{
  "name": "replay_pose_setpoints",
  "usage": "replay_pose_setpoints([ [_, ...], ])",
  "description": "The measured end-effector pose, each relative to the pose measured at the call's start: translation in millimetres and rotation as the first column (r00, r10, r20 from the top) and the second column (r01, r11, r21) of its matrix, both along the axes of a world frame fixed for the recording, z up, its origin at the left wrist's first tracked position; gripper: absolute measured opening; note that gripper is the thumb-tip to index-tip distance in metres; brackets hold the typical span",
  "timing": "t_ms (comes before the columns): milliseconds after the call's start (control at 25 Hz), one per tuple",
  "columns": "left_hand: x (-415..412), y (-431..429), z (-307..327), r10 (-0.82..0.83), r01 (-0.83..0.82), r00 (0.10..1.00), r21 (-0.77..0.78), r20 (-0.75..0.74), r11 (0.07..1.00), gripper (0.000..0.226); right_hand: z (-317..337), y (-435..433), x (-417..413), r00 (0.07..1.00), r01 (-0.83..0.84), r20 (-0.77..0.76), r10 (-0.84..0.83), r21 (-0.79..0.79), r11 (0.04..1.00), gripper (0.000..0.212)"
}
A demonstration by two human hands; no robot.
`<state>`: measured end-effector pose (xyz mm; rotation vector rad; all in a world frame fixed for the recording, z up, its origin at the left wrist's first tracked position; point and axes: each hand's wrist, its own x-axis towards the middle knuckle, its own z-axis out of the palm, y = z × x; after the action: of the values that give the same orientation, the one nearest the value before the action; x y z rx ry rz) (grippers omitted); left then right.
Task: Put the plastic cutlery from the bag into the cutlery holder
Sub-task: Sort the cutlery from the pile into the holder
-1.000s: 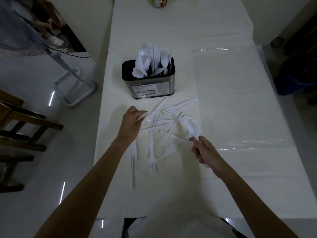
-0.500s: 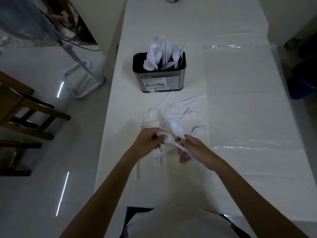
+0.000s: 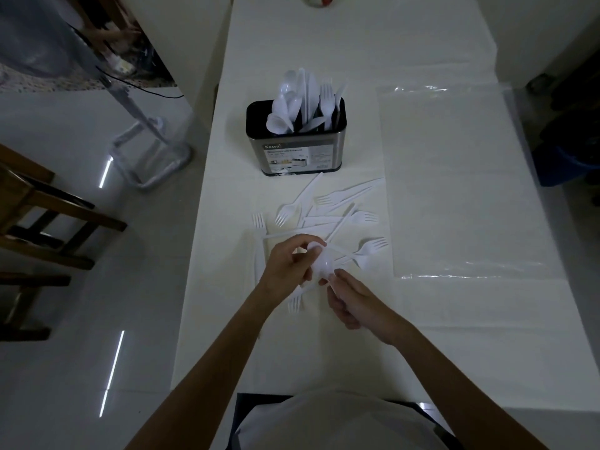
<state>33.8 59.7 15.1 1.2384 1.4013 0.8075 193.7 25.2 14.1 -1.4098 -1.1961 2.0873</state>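
Both hands closed on white spoons (image 3: 319, 263) over the near pile: left grip (image 3: 287, 266) around the bowls, right grip (image 3: 352, 302) on the handles. Best stacked bowl-in-bowl, then dropped handle-first into the cutlery holder (image 3: 297, 151), far on the desk (image 3: 454, 336).

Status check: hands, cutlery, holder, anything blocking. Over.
Left hand and right hand both grip white plastic spoons over the pile. Loose forks on the table. Cutlery holder part-filled, upright. Path to it clear.
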Motion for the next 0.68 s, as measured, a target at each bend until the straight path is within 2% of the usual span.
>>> replay_pose_setpoints([
  [80,-1.0,7.6,3.7,-0.012,0.013,0.999,0.01,-0.033,1.0,0.008,3.8,5.6,-1.0,1.0,0.005,0.026,-0.007,0.054,0.999,0.037],
  [160,-1.0,14.8,8.2,-0.051,0.055,0.995,0.042,-0.086,0.998,0.021,4.3,14.0,-0.9,0.991,-0.004,0.135,-0.012,0.113,0.994,0.031],
  [240,-1.2,23.1,14.3,-0.062,0.065,0.997,0.06,-0.056,0.996,0.023,3.1,27.7,1.4,0.976,-0.018,0.219,-0.018,0.16,0.987,0.023],
  [360,-5.5,42.7,28.3,-0.071,0.071,0.997,0.06,-0.002,0.996,0.012,9.9,54.8,3.9,0.987,0.0,0.16,-0.031,0.193,0.981,0.015],
  [440,-13.9,59.2,39.8,-0.032,0.047,0.992,0.121,-0.122,0.992,0.011,17.4,72.0,3.7,0.985,-0.015,0.169,-0.027,0.241,0.97,0.011],
  [520,-30.4,79.7,50.0,0.135,-0.104,0.977,0.184,-0.166,0.977,0.019,24.6,89.0,5.4,0.983,0.04,0.162,-0.082,0.249,0.968,0.01],
  [600,-50.5,102.3,57.1,0.319,-0.302,0.947,0.213,-0.049,0.929,0.026,36.9,109.5,7.0,0.978,0.121,0.132,-0.16,0.266,0.956,0.01],
  [680,-69.4,127.6,56.6,0.406,-0.403,0.914,0.182,0.02,0.897,0.033,57.2,139.9,4.4,0.966,0.207,0.08,-0.247,0.333,0.92,0.009],
])
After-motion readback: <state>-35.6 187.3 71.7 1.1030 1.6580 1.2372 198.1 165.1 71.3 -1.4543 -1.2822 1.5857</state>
